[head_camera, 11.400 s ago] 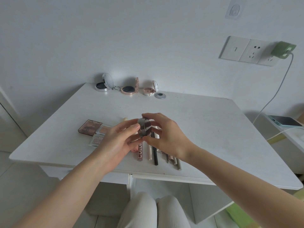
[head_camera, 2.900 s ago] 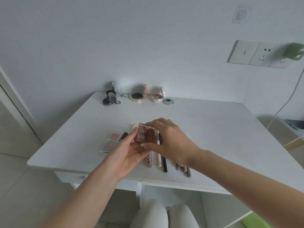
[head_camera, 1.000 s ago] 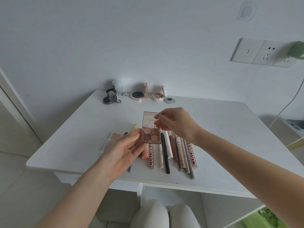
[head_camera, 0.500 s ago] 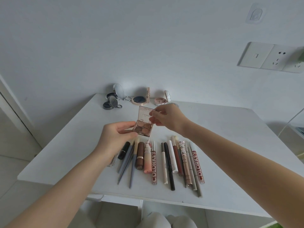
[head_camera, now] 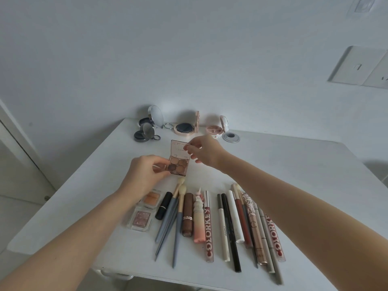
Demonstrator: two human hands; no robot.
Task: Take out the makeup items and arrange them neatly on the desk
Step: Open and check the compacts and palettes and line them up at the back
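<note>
While the white worktop (head_camera: 294, 164) fills the lower half of the view, it carries two groupings that look sorted by shape. A fanned row of pencils, brushes and tubes (head_camera: 220, 223) lies at six o'clock, tips pointing away from the person, probably so the labels read and each can be picked singly. At twelve o'clock, against the wall, four round compacts (head_camera: 184, 128) stand with lids up, seemingly on display. Two small square pans (head_camera: 144, 208) lie at the left end of the row, about seven o'clock.

Between row and compacts, the left hand (head_camera: 142, 175) pinches the base of an open eyeshadow palette (head_camera: 179, 162) at its left edge, fingers curled round it, while the right hand (head_camera: 201, 153) pinches the raised lid from the right. Held slightly above the surface as far as I can tell, it is likely being opened to match the compacts before being set down near them.
</note>
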